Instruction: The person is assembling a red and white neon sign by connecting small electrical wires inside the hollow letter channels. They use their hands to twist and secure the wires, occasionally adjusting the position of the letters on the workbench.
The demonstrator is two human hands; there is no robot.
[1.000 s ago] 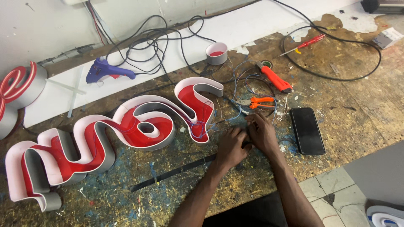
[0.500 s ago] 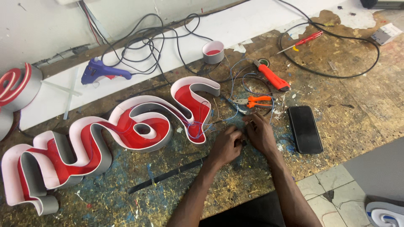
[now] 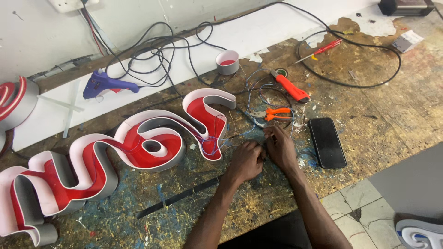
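On paint-spattered wooden tabletop (image 3: 378,106), we are pinching thin blue wires (image 3: 240,136) between both hands: left hand (image 3: 247,161) and right hand (image 3: 279,147) closed, touching. Wires running leftward into red-and-white curved channel-letter sign (image 3: 152,145), nearer left hand. Orange pliers (image 3: 274,113) just beyond.

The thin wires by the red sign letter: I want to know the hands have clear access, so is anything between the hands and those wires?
Nothing visible. The left hand and right hand meet at the thin wires beside the red sign letter; pliers and phone lie off to the side.
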